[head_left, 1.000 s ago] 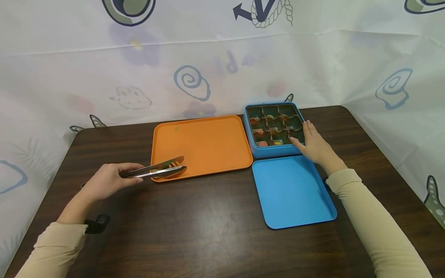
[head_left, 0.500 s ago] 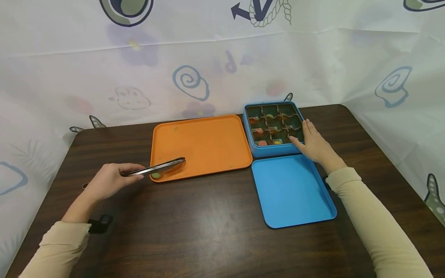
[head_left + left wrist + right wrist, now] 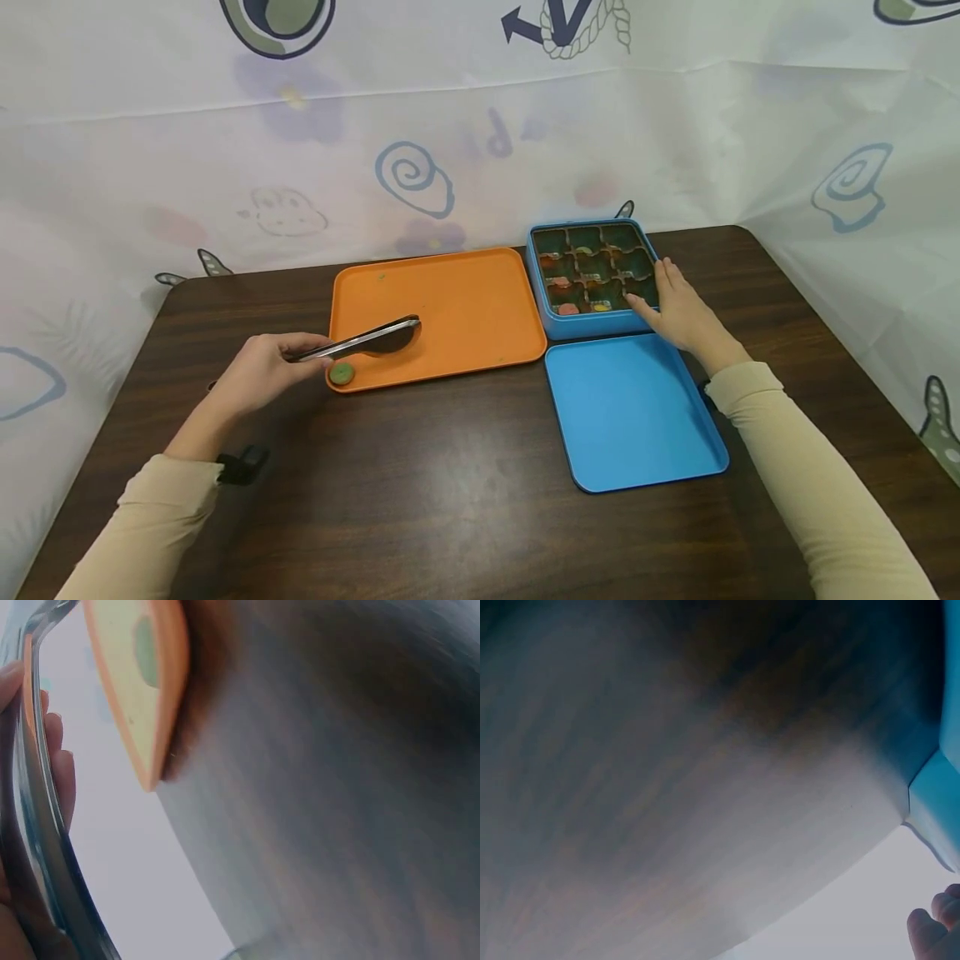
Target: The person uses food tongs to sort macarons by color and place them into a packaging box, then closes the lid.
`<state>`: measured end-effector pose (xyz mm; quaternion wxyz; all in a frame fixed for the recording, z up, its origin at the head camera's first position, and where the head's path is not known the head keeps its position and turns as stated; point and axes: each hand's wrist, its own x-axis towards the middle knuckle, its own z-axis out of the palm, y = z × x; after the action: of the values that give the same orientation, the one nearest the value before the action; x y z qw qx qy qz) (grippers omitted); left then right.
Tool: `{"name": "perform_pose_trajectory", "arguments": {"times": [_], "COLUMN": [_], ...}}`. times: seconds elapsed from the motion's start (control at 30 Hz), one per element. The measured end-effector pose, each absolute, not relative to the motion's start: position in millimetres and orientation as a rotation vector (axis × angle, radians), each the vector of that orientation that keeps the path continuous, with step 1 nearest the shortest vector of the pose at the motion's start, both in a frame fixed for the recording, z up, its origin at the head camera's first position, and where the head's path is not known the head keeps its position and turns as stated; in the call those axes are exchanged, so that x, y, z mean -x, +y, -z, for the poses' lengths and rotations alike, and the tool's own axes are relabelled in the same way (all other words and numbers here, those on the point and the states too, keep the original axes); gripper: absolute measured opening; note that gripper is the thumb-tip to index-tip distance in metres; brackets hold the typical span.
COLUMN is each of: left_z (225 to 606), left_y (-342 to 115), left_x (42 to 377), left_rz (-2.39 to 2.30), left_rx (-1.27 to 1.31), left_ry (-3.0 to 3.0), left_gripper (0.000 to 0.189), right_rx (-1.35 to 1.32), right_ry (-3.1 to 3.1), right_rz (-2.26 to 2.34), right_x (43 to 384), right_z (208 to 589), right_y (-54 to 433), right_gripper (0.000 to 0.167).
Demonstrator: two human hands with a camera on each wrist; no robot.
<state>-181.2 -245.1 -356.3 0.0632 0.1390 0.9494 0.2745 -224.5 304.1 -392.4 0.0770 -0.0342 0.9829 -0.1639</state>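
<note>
My left hand [image 3: 273, 367] holds metal tongs [image 3: 360, 340], which reach right over the orange tray [image 3: 465, 308]. In the head view the two arms of the tongs nearly overlap, and nothing shows at their tips. A round green disc [image 3: 342, 373] lies in the tray's near left corner, below the tongs. From the left wrist, the tongs [image 3: 45, 825] run along the left side, and the disc [image 3: 145, 652] shows on the tray. My right hand [image 3: 684, 317] rests, fingers extended, against the right side of a blue box [image 3: 600, 327], thumb at its near edge.
Inside the box, a dark divided insert [image 3: 592, 265] has several compartments, some with small colourful pieces. A flat blue tray or lid [image 3: 637, 417] lies in front of the box. The dark wooden table [image 3: 420, 483] meets a printed white cloth [image 3: 465, 167] behind.
My left hand and the tongs have moved right and away from me. The tong arms have come closer together, and the green disc now shows fully. My right hand stays put.
</note>
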Motion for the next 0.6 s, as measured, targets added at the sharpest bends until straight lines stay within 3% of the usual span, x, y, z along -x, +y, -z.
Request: {"name": "perform_pose_trajectory", "arguments": {"times": [0.6], "left_z": [336.9], "left_y": [-174.6], "left_x": [215.6], "left_rz": [-0.984], "left_rx": [-0.514], "left_ry": [2.764], "left_gripper": [0.038], "right_rx": [0.14], "right_ry": [2.92], "right_rz": [0.545], "right_x": [217.3], "right_z": [391.5], "right_y": [311.8], "right_gripper": [0.094]}}
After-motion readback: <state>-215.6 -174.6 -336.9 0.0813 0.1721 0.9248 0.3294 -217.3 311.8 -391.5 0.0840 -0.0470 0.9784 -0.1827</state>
